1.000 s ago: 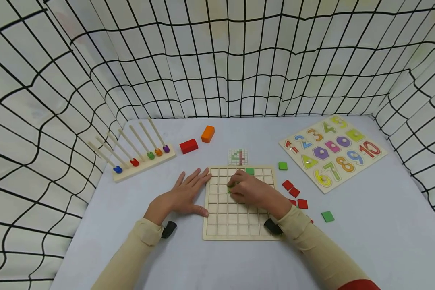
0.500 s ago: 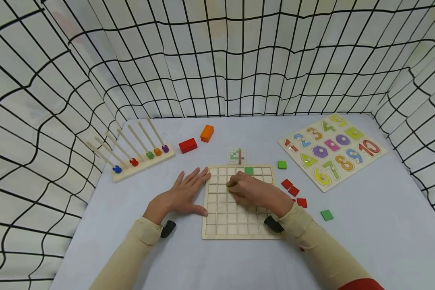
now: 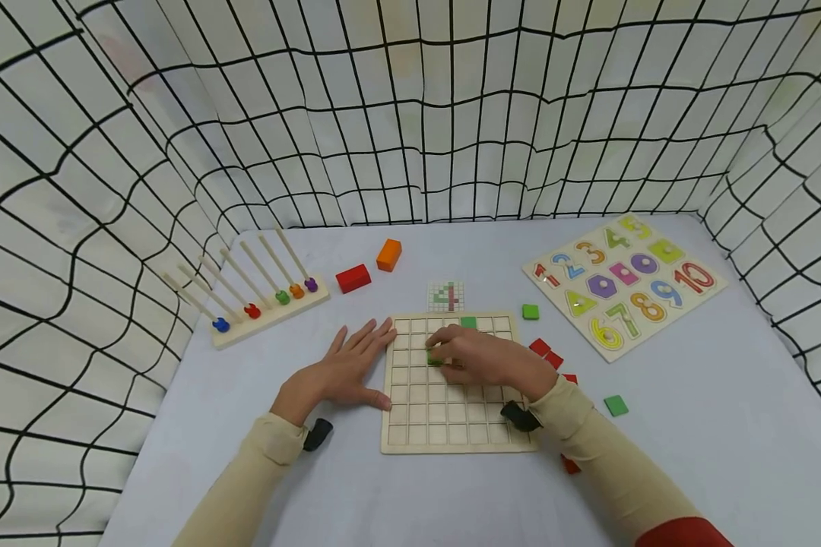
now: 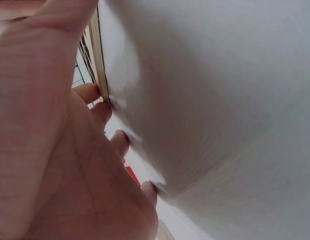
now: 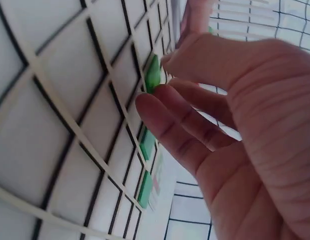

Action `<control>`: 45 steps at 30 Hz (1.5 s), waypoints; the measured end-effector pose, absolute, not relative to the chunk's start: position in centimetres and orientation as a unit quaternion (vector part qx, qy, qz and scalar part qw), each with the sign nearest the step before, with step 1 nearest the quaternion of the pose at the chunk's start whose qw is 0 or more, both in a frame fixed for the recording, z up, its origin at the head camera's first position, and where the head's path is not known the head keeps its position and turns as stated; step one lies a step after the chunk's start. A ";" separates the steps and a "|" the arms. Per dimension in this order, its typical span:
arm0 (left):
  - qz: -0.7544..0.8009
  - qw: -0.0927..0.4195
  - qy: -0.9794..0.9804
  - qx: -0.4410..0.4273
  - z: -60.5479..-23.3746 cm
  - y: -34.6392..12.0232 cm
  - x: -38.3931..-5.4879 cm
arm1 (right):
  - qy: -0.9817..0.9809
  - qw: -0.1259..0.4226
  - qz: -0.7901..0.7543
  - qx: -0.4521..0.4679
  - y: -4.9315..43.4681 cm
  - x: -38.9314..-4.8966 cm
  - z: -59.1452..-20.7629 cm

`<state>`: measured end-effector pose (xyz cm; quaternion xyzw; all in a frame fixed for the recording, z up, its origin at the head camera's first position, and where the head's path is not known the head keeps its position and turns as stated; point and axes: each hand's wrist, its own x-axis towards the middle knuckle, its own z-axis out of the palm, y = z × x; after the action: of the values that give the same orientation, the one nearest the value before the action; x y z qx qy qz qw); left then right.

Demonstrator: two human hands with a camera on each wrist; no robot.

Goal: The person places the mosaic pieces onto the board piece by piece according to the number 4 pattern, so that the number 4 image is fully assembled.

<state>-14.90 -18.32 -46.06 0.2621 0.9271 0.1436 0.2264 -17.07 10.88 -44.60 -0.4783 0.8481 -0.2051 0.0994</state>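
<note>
A square wooden grid board point(image 3: 424, 434) lies flat on the white table. My left hand point(image 3: 345, 372) rests spread beside it, fingertips and thumb at its left edge. Over the board's upper middle is my right hand point(image 3: 489, 357), its fingers slightly bent and parted around a green square tile point(image 3: 434, 358) at a cell. In the right wrist view the thumb and fingertips are close to that tile point(image 5: 153, 75); whether they touch it is hard to tell. Further green tiles point(image 5: 146, 145) sit in other cells, one of them point(image 3: 468, 323) near the board's top edge.
A small pattern card point(image 3: 446, 296) lies behind the board. Loose red tiles point(image 3: 540, 347) and green tiles point(image 3: 616, 405) lie to the right, near a number puzzle point(image 3: 626, 285). A peg stand point(image 3: 270, 315), red block point(image 3: 353, 279) and orange block point(image 3: 388, 254) stand at back left.
My right hand's fingers have parted a little at the green tile, which shows more now. The right forearm has shifted slightly over the red tiles. The left hand stays in place.
</note>
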 end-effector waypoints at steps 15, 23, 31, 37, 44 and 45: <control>0.142 0.222 0.930 0.255 -46.5 -18.3 -14.9 | 0.877 0.035 -0.205 -0.434 14.9 -18.1 -43.8; 0.153 0.216 0.930 0.256 -46.4 -18.8 -15.0 | 0.892 0.041 -0.221 -0.391 16.7 -18.4 -43.9; 0.170 0.214 0.926 0.260 -46.7 -18.8 -14.6 | 0.910 0.023 -0.225 -0.348 19.5 -18.5 -44.5; 0.162 0.216 0.928 0.255 -46.7 -18.6 -14.6 | 0.917 0.030 -0.234 -0.321 21.1 -18.8 -44.9; 0.161 0.218 0.928 0.254 -46.2 -18.4 -14.6 | 0.937 0.019 -0.224 -0.267 22.7 -19.3 -45.2; 0.159 0.221 0.928 0.253 -46.2 -18.4 -14.6 | 0.938 0.017 -0.224 -0.263 22.8 -19.3 -45.3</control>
<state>-14.60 -18.40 -46.20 0.2525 0.9284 0.1594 0.2209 -19.34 22.78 -45.32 -0.2634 0.9381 -0.2244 0.0166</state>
